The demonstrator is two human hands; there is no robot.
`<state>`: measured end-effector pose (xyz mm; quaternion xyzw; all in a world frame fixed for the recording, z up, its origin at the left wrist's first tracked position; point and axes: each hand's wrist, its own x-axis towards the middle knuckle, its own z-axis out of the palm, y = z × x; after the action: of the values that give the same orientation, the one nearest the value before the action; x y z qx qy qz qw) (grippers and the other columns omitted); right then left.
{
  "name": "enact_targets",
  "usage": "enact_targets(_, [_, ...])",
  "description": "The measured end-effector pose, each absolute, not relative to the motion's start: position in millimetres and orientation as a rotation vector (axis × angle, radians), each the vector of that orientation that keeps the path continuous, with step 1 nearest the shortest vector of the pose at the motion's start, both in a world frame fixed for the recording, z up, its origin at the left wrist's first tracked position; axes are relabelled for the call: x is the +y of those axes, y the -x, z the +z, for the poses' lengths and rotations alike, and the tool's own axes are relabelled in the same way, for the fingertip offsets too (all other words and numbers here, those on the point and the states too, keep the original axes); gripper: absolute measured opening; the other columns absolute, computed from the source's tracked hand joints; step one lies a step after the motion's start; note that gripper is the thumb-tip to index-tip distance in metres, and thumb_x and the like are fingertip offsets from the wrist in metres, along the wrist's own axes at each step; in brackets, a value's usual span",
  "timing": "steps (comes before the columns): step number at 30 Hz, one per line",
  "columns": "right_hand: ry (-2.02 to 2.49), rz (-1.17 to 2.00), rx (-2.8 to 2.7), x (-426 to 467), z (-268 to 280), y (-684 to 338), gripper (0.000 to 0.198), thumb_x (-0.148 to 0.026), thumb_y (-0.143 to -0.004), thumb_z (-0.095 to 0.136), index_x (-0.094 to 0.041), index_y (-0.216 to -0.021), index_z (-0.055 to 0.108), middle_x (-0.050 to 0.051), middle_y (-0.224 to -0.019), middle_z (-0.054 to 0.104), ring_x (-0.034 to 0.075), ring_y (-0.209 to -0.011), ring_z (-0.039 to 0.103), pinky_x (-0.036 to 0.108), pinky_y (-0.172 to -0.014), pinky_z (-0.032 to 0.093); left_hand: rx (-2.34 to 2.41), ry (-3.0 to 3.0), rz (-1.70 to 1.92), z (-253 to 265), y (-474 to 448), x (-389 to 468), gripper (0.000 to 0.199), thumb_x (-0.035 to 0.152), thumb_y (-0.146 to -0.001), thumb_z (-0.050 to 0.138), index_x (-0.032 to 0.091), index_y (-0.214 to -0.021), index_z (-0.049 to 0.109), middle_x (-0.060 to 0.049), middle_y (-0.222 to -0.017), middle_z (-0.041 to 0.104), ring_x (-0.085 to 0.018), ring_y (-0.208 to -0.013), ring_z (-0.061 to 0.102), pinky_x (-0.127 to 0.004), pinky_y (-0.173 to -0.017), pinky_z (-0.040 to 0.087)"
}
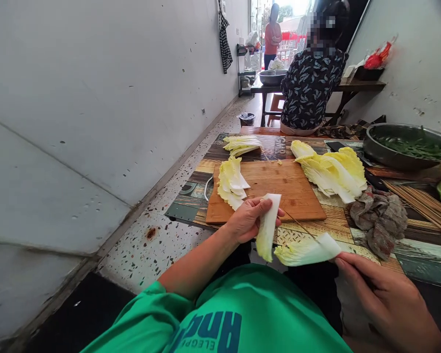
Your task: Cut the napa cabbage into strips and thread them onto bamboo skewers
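Observation:
Near the front edge of the table, my left hand [252,218] is closed on a narrow napa cabbage leaf [267,228], its white end up and yellow tip down. A thin bamboo skewer [297,222] slants from beside that hand to the leaf on the right. My right hand [384,291] pinches the white end of this second napa cabbage leaf [306,251], which lies roughly level. Beyond my left hand is a wooden cutting board [282,186] with a small pile of cabbage leaves [231,181] on its left side.
More cabbage leaves [332,169] lie right of the board, and others [241,145] behind it. A grey rag [380,220], several bamboo skewers [422,203] and a metal basin [375,147] of green vegetables are at right. One person [312,88] sits ahead; another [272,39] stands farther off.

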<state>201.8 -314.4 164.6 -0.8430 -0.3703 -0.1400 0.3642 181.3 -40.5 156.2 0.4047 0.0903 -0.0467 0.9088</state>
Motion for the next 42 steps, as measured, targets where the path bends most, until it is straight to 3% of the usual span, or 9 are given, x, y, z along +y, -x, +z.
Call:
enact_targets(10, [2.164, -0.351, -0.999, -312, 171, -205, 0.033, -0.043, -0.097, 0.055, -0.023, -0.088, 0.079, 0.003, -0.080, 0.080, 0.019, -0.059, 0.074, 0.026, -0.059, 0.063, 0.030, -0.966, -0.214, 156, -179, -27, 0.051, 0.057, -0.072, 0.084, 0.013, -0.090, 0.066, -0.008, -0.077, 0.075, -0.015, -0.058, 0.068, -0.024, -0.056, 0.055])
enact_targets(20, [2.158, -0.284, -1.021, -309, 176, -207, 0.033, -0.042, -0.097, 0.055, -0.024, -0.085, 0.080, 0.002, -0.078, 0.079, 0.018, -0.060, 0.074, 0.021, -0.054, 0.060, 0.048, -0.994, -0.274, 152, -179, -26, 0.053, 0.058, -0.069, 0.085, 0.013, -0.089, 0.065, -0.008, -0.077, 0.075, -0.016, -0.057, 0.069, -0.025, -0.056, 0.057])
enact_targets(29, [2.117, 0.443, -0.878, -328, 179, -226, 0.044, -0.057, -0.093, 0.054, -0.022, -0.094, 0.080, 0.005, -0.079, 0.075, 0.020, -0.068, 0.069, 0.025, -0.057, 0.056, 0.053, -1.177, -0.371, 166, -174, -20, 0.051, 0.054, -0.071, 0.085, 0.011, -0.095, 0.071, -0.011, -0.088, 0.077, -0.013, -0.056, 0.066, -0.021, -0.051, 0.050])
enact_targets(35, [2.069, 0.569, -0.855, -325, 183, -231, 0.044, -0.059, -0.090, 0.056, -0.022, -0.089, 0.079, 0.005, -0.071, 0.071, 0.020, -0.065, 0.064, 0.026, -0.055, 0.052, -0.087, -1.102, -0.511, 163, -168, -15, 0.052, 0.039, -0.071, 0.089, 0.012, -0.111, 0.069, -0.012, -0.100, 0.075, -0.013, -0.073, 0.068, -0.022, -0.068, 0.054])
enact_targets(37, [2.067, 0.573, -0.862, -323, 182, -230, 0.044, -0.060, -0.091, 0.054, -0.023, -0.087, 0.079, 0.005, -0.070, 0.070, 0.019, -0.063, 0.063, 0.027, -0.054, 0.052, -0.085, -1.080, -0.502, 161, -167, -14, 0.051, 0.036, -0.070, 0.090, 0.013, -0.109, 0.067, -0.010, -0.096, 0.074, -0.014, -0.076, 0.069, -0.023, -0.070, 0.054])
enact_targets(42, [2.072, 0.571, -0.822, -321, 178, -227, 0.047, -0.061, -0.090, 0.054, -0.021, -0.086, 0.079, 0.005, -0.065, 0.068, 0.019, -0.061, 0.062, 0.026, -0.052, 0.050, 0.056, -1.069, -0.419, 154, -169, -14, 0.049, 0.035, -0.061, 0.095, 0.013, -0.092, 0.063, -0.001, -0.075, 0.070, -0.014, -0.062, 0.069, -0.022, -0.058, 0.053])
